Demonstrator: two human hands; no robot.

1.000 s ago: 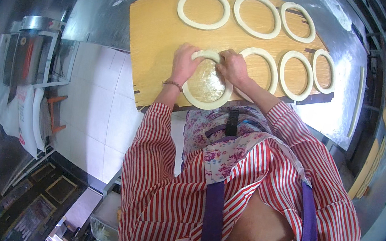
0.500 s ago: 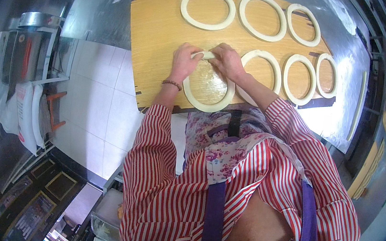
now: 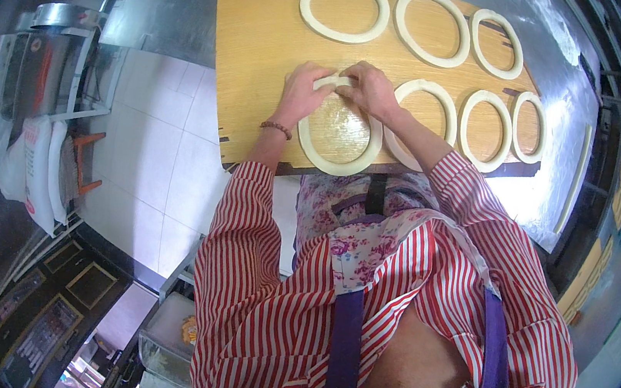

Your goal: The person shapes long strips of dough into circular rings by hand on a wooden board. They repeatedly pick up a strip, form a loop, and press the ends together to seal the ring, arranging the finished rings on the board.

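A pale dough ring [image 3: 337, 168] lies at the near left of a wooden board [image 3: 256, 40]. At its far side my left hand [image 3: 306, 94] is closed, thumb and fingers pinching the dough. Right beside it my right hand [image 3: 369, 91] is closed on the same stretch, its fingertips partly hidden behind the knuckles. The two hands almost meet there. Just right of this ring, another dough ring [image 3: 451, 118] is partly covered by my right wrist and forearm. More dough rings lie flat on the board, among them a back-left ring [image 3: 341, 37].
The board rests on a shiny metal table [image 3: 171, 6], with a thin pale strip [image 3: 574, 180] along its right side. Trays of shaped dough [image 3: 595, 275] stand at the far right. White sacks [image 3: 38, 168] and a metal-topped machine [image 3: 65, 16] are at the left. A clear tub [image 3: 171, 347] sits lower left.
The whole view has shifted slightly. Both hands stay at the ring's far side, and the fingers have changed their pinch a little, with the right hand's fingers more curled.
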